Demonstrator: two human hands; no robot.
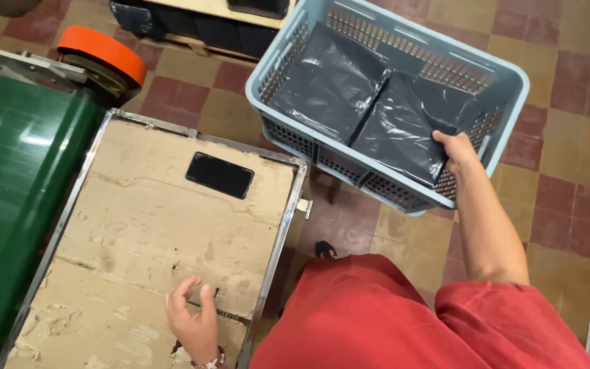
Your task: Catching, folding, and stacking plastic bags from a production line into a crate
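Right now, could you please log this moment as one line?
left hand: flat on cardboard-covered table | right hand: on dark bag in blue crate | second bag beside

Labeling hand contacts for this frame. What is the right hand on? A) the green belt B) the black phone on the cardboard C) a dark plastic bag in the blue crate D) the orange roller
C: the right hand reaches into the blue crate and rests on the dark plastic bag nearest it, while the left hand lies on the cardboard-topped table.
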